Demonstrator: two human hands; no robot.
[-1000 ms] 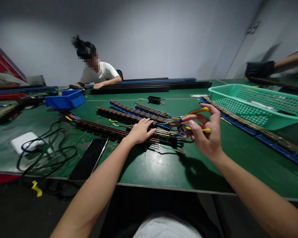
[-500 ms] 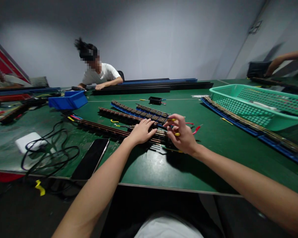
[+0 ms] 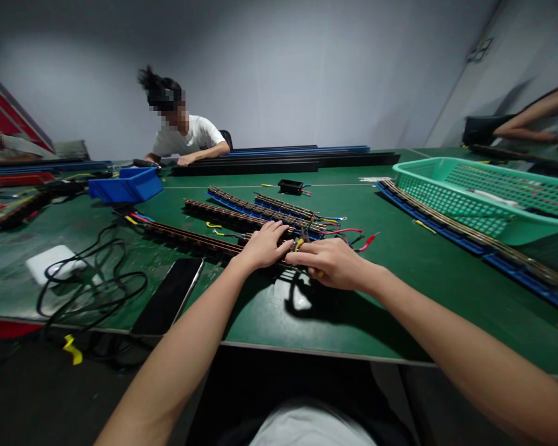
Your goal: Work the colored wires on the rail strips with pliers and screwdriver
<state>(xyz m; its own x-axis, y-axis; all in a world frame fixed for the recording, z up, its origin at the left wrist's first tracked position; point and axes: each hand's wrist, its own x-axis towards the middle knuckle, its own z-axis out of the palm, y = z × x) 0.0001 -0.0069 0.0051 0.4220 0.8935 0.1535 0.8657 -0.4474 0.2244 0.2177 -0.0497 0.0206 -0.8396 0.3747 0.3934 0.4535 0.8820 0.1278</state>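
My left hand (image 3: 266,245) lies flat with fingers spread over a long dark strip with copper-coloured rails (image 3: 193,237). In my right hand (image 3: 337,263) is a pair of pliers (image 3: 299,243) with yellow handles, its dark jaws pointing up and away beside my left fingertips. My fingers hide much of the handles. Just beyond the hands lie a blue-edged rail strip (image 3: 242,206) and a dark strip with reddish rails (image 3: 214,212). Red wires (image 3: 367,243) stick out to the right of my right hand.
A green basket (image 3: 451,210) and a long blue-edged strip (image 3: 446,229) lie on the right. To the left are a phone (image 3: 170,296), a white adapter (image 3: 53,265) with tangled black cable and a blue bin (image 3: 126,184). A co-worker (image 3: 190,136) sits across the table.
My right hand has turned over and moved slightly left and down, bringing the plier jaws into view next to my left hand. My left hand stays in place.
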